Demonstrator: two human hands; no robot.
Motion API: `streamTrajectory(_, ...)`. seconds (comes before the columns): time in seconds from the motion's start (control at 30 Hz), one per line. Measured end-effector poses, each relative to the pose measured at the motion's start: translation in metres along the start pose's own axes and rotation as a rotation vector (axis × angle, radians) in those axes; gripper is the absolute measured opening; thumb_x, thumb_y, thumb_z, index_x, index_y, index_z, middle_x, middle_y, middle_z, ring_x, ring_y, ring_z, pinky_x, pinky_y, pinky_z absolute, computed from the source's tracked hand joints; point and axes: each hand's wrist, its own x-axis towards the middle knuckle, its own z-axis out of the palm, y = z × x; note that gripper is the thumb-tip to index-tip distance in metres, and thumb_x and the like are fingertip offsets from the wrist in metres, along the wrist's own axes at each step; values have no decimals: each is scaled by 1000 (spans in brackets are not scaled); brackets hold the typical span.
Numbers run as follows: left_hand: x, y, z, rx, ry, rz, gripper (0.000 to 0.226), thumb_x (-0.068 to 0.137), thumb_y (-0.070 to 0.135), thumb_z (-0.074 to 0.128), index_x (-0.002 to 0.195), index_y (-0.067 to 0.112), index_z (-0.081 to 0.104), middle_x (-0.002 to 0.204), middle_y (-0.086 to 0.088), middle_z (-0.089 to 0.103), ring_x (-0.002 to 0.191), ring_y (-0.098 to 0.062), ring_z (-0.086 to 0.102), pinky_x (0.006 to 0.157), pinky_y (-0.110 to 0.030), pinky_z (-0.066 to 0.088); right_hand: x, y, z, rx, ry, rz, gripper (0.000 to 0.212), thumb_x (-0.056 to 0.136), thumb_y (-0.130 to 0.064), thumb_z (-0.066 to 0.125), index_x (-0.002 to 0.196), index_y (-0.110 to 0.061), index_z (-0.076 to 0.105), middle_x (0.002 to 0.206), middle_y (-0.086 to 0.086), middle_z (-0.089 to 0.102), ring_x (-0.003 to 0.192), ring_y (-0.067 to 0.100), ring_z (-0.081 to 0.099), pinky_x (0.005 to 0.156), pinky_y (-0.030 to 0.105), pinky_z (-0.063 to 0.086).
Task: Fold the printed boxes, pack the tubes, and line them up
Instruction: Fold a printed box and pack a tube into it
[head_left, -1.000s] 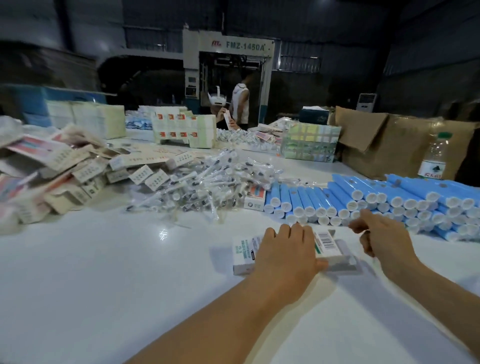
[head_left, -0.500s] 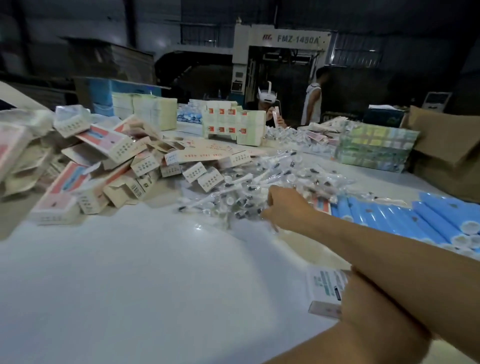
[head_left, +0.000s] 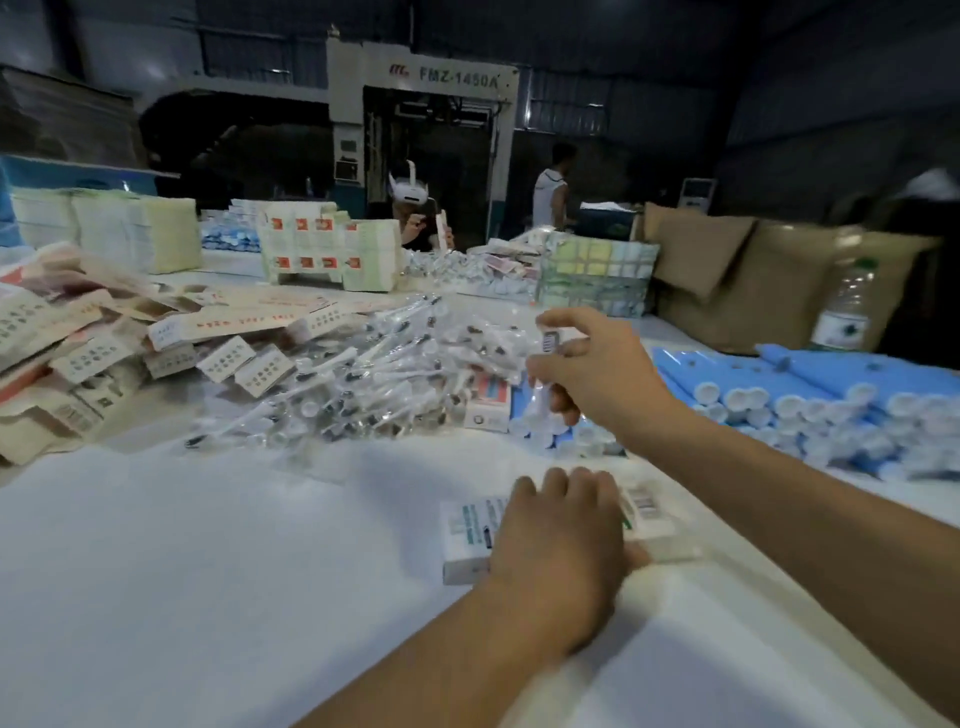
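Our right hand (head_left: 592, 369) pinches a small clear-wrapped applicator packet (head_left: 543, 387), fingers curled round it, just above the edge of the heap of clear plastic-wrapped applicators (head_left: 363, 374). Our left hand (head_left: 561, 530) lies flat, fingers straight, pressing the white printed cardboard box with the barcode (head_left: 467, 540) onto the white tabletop (head_left: 182, 571); it holds nothing curled.

From the box: the applicator heap sits at 11 o'clock, the stack of blue tubes with white caps (head_left: 831, 400) at 2 o'clock, a small white-and-red carton (head_left: 488, 402) at 12 between heap and tubes. Loose flat printed box blanks (head_left: 78, 353) pile up at 9 to 10 o'clock. Clear plastic water bottle (head_left: 844, 306) far at 2, brown cardboard cartons (head_left: 753, 280) beside it.

Step in hand, we judge: packing stage, gathering the insert for the box under our left hand. Whether the box already has a tube in it, we cannot tell. Next move likely calls for bringing the packet down to the box, freeing an end flap, and sliding it in with a blue tube. Blur on the right hand; exact finger contact is uncertain.
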Motion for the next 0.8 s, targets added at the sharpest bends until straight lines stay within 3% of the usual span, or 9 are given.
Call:
streamTrajectory(0.03,-28,-24,-4,135,128,11,58,97,51,34,137,9,29,127,-11,44,113,-31,40,89,-42,30,-11,11,-20,73,97,21,29,87,-4,65,110,-17,54,59,9,61,36,11,47,35,22,38)
streamTrajectory(0.13,-51,-15,-3,-70,109,-260,57,94,58,33,134,17,33,125,-4,45,112,-26,41,87,-39,30,-42,50,-71,258,391,138,28,87,2,61,106,-17,53,55,5,61,34,9,41,34,18,31)
streamTrajectory(0.27,-46,-3,-3,-68,117,-256,62,93,64,26,137,21,29,126,2,44,112,-20,41,88,-34,31,-70,94,-96,367,529,274,32,88,3,59,114,-13,48,72,13,58,38,8,48,37,22,39)
streamTrajectory(0.5,-48,6,-5,-5,204,-280,69,91,65,20,144,22,19,133,5,41,117,-18,40,91,-31,32,-77,98,-74,346,466,282,26,84,-2,65,100,-14,48,69,9,64,43,10,57,42,24,44)
streamTrajectory(0.57,-48,9,-5,-17,240,-289,70,91,65,21,146,21,17,134,5,40,118,-17,40,91,-31,32,-79,97,-69,255,486,280,25,81,-11,70,92,-21,50,82,7,67,57,8,63,55,28,50)
streamTrajectory(0.67,-46,11,-3,22,254,-290,70,91,64,21,146,21,17,135,5,40,119,-17,39,91,-30,31,-85,92,-62,164,491,263,15,83,-23,70,79,-15,58,83,8,68,79,26,68,74,44,55)
streamTrajectory(0.73,-44,11,-2,12,270,-286,69,90,65,22,145,22,19,134,4,41,119,-17,40,90,-30,32,-90,87,-56,126,394,262,32,90,-35,60,74,-7,66,79,11,70,80,31,68,75,48,54)
streamTrajectory(0.8,-43,10,-1,6,288,-283,69,90,65,22,143,22,22,134,4,42,118,-18,41,90,-31,32,-93,83,-54,186,288,270,41,95,-43,47,72,-18,70,78,1,73,78,16,69,78,42,53)
